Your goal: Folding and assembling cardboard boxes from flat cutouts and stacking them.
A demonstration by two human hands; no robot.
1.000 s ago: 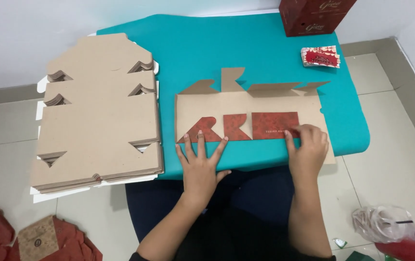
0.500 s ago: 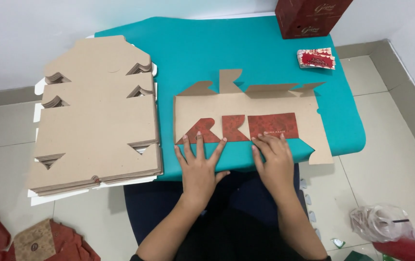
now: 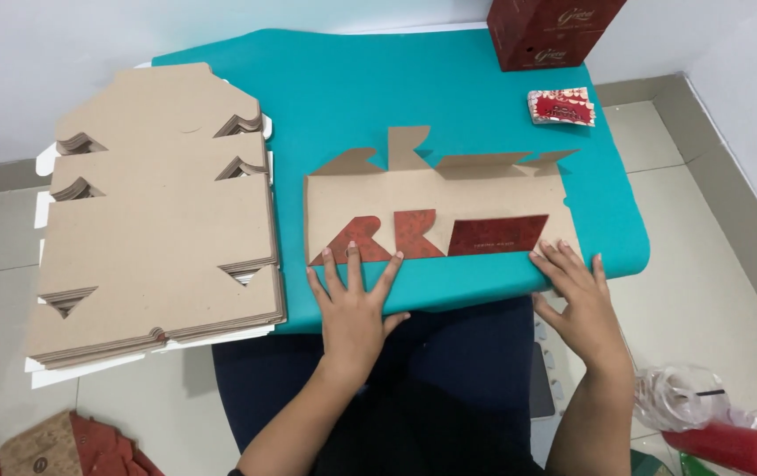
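— Where does the one view look from?

— From the person's head, steeply down and forward. The near edge of the turquoise counter (image 3: 378,97) runs across the middle of the picture, and the person's lap fills the bottom centre.

— How near is it?

— About arm's length: the left hand (image 3: 354,308) and right hand (image 3: 579,301) sit low in the frame, forearms entering from the bottom edge.

— How far does it reach?

— To the white wall at the top, and to floor tiles on both sides. The flat cardboard blank (image 3: 436,207) lies almost dead centre. There is no second view to share anything with.
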